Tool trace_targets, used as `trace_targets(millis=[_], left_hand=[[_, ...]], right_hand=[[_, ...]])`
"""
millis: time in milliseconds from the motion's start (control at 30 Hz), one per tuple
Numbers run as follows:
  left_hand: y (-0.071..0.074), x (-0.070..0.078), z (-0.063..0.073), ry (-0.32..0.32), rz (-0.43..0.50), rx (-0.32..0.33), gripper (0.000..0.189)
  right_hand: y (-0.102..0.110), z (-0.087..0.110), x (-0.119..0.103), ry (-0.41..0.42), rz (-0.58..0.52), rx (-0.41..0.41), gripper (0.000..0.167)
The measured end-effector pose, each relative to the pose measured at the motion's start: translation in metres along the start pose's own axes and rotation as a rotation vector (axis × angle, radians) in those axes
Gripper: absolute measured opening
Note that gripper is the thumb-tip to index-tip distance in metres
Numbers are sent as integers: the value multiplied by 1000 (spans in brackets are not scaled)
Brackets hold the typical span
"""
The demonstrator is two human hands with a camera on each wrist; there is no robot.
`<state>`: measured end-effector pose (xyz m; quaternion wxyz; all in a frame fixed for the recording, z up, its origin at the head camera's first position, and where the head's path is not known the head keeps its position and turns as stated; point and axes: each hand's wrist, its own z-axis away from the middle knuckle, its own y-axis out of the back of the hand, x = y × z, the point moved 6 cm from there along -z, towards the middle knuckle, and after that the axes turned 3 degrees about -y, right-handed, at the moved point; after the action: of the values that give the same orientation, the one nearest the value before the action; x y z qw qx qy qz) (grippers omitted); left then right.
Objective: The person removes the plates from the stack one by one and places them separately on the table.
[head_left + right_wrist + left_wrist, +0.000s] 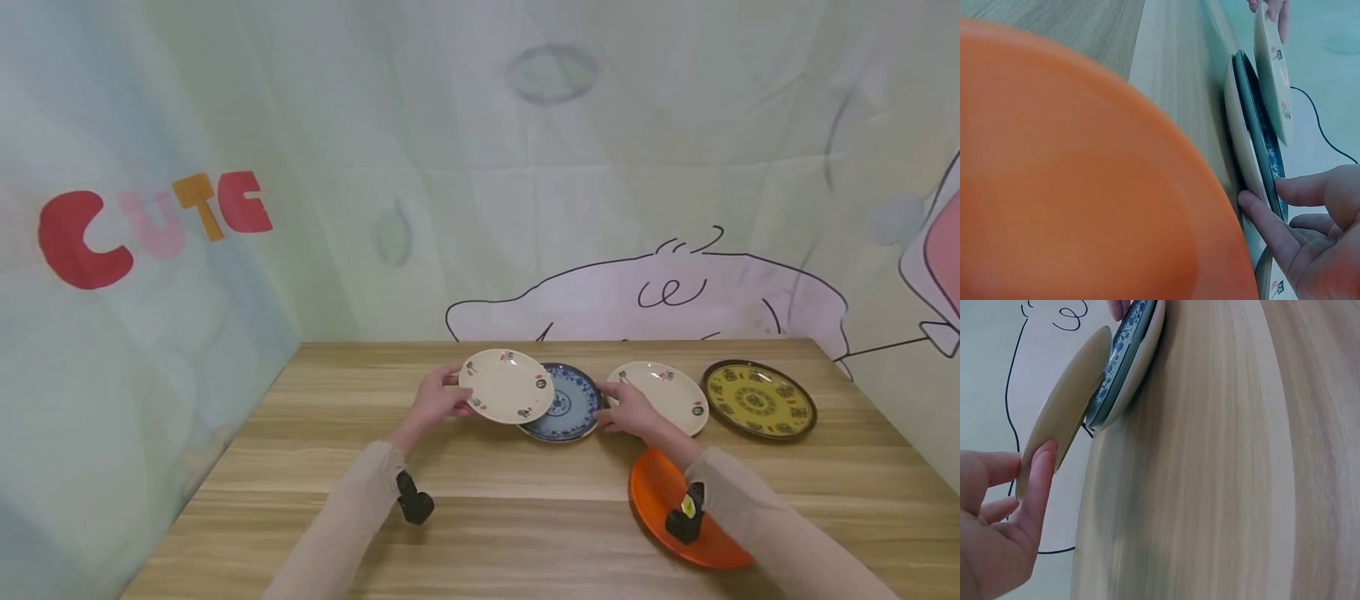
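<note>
My left hand grips a white plate with small printed figures by its left rim, thumb on top and fingers beneath. That plate is raised and tilted, overlapping the blue patterned plate in the head view. The blue plate lies stacked on another pale plate, seen edge-on in the right wrist view. At the stack's right edge, my right hand pinches the rims, its thumb on the blue plate and a fingertip at the underside of the pale one.
A second white printed plate lies just right of the right hand, with a yellow dark-rimmed plate beyond it. An orange plate sits nearer, partly under the right forearm. A printed cloth hangs behind the wooden table.
</note>
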<state>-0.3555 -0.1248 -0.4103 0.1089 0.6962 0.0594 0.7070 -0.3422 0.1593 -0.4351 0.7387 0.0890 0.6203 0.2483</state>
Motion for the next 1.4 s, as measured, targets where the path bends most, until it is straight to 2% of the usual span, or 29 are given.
trace_targets(millis=[567,867,1000,1400], left_hand=[[51,-22,4,36,27,155,57],[56,-30,14,54,3,140,58],[60,-38,17,75,3,153,59],[67,-48,20,96,-16,159,59]], right_hand=[[-1,-1,3,-1,28,17,60],[-1,-1,3,-3,19,14,59],[-3,-1,4,10,5,6,60],[-1,-1,3,1,8,14,60]])
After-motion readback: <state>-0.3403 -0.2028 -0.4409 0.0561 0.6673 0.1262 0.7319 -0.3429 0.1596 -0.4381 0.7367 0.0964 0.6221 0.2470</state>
